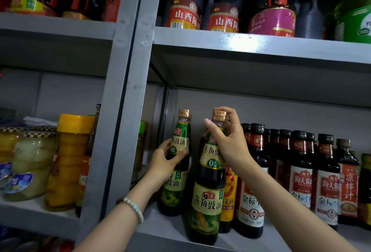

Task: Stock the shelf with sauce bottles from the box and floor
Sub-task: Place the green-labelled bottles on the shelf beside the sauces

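Two dark sauce bottles with green-and-gold labels and gold caps stand on the grey metal shelf [172, 229]. My left hand [165, 163] wraps the middle of the left bottle [176, 181], which stands further back. My right hand [226, 141] grips the neck of the right bottle [207, 201], near the shelf's front edge, fingers curled just under its cap. Both bottles are upright and rest on the shelf. The box and floor are out of view.
Right of my hands stands a row of dark bottles with red-and-white labels [301, 181]. Large jugs [184, 4] fill the shelf above. A grey upright post [120, 111] divides off the left bay, holding fruit jars [68, 161].
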